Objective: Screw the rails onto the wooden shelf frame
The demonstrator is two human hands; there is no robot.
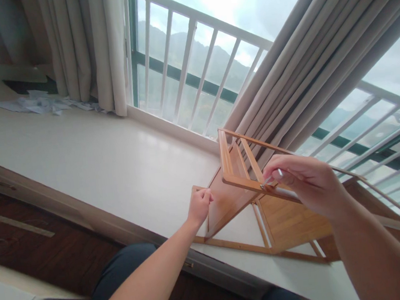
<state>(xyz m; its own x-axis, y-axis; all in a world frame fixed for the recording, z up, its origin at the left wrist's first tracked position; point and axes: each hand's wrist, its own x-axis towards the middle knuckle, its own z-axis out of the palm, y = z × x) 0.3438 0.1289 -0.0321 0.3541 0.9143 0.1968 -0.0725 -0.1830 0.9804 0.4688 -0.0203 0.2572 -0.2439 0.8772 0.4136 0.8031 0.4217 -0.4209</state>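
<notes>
A wooden shelf unit [238, 178] with slatted sides lies on its side across the white ledge. My right hand [307, 177] is closed around a small silver hex key [268, 180]. One end of the key meets the upper side rail of the unit, near a slat; the screw itself is too small to make out. My left hand [200, 205], fingers curled, grips the unit's edge at its near left corner. The fingers partly cover that corner.
The white ledge [115, 153] runs along the window. Crumpled papers [40, 103] lie at its far left. Grey curtains [284, 66] hang behind the unit, and a white railing [191, 21] stands outside. Drawers [8, 186] sit below the ledge, above a dark wooden floor [55, 263].
</notes>
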